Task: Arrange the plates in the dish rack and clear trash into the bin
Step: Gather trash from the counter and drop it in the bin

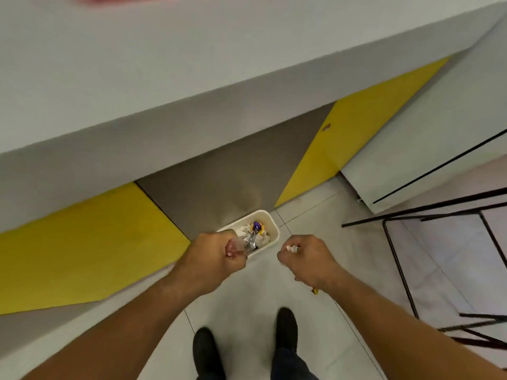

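— What fills most of the view?
— A pale counter (pixel 137 78) slants across the top, far beyond both sets of fingers. Below it the front is faced with yellow panels (pixel 82 242) and a grey panel (pixel 219 174) between them. The grey one lies straight ahead of the left fingers.

— And lower down?
— A pale tiled floor (pixel 247 297) lies under both hands. A black metal frame (pixel 397 256) stands well off to the outer side of the right fingers. It may be a stool, but only thin legs and bars show.

— The hands?
— The left hand (pixel 211 259) is curled tight round a clear wrapper (pixel 233 246) with a reddish tint, which pokes out past the knuckles. The right hand (pixel 307 260) is closed too, and its fingertips pinch a small white scrap (pixel 292 248). Two black shoes (pixel 205 349) stand on the floor behind the wrists.

— Where is the bin?
— The white bin (pixel 274 229) stands on the floor against the grey panel, just beyond the left fingers, which cover its near corner. The right fingers are just beside its near right end.

— Anything inside?
— There is trash (pixel 258 231): crumpled white paper, silver foil and a purple-and-yellow wrapper, just past the left fingertips.
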`<state>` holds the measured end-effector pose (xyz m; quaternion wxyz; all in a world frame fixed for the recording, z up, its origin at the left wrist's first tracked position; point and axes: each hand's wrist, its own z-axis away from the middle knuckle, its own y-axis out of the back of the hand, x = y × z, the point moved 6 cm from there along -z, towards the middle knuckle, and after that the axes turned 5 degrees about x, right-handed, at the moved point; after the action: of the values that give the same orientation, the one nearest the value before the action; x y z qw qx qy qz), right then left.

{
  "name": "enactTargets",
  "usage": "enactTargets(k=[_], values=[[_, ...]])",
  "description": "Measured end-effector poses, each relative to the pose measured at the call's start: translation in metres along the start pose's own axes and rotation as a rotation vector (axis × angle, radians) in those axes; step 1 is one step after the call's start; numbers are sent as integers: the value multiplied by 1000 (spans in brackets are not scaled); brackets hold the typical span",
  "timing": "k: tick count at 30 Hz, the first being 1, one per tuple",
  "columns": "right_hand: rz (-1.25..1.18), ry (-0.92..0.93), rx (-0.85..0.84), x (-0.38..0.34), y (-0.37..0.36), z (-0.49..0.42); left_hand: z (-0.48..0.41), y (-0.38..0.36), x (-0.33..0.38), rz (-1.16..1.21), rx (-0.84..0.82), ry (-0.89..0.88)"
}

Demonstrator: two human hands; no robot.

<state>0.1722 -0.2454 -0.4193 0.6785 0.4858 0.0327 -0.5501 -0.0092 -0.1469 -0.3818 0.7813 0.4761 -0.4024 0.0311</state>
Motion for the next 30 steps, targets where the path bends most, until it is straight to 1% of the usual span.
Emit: enactTargets(k=[3, 5, 10, 14, 15, 17, 18, 20, 22, 23, 25, 27, 28, 30], values=[[49, -21, 25, 40, -28, -42, -20, -46, -38, -169, 111, 69], [85, 1, 26, 66, -47, -73, -34, -82, -61, -227, 137, 99], [271, 177, 58, 107, -99, -156, -56, -170, -127, -188, 97, 185], [299, 235, 123, 109, -152, -226, -71, -218, -182, -149, 4, 232], [305, 243, 134, 108, -165, -240, -77, -224, -194, -151, -2, 235], [307, 255, 133, 109, -188, -266, -90, -232, -213, -146, 37, 246], [293, 249, 98, 111, -200, -278, -97, -233, -220, -144, 69, 258], [250, 225, -31, 119, -219, -297, -106, -237, -229, -123, 135, 276], [277, 230, -127, 128, -228, -310, -112, -243, -235, -55, 156, 294], [320, 238, -147, 134, -229, -315, -114, -247, -237, 4, 146, 299], [432, 268, -116, 142, -223, -321, -118, -256, -238, 124, 116, 286], [511, 402, -41, 140, -219, -322, -121, -264, -239, 145, 67, 278], [515, 454, -32, 139, -219, -321, -122, -266, -240, 144, 42, 285], [508, 510, -102, 141, -222, -318, -124, -270, -242, 150, 3, 292]])
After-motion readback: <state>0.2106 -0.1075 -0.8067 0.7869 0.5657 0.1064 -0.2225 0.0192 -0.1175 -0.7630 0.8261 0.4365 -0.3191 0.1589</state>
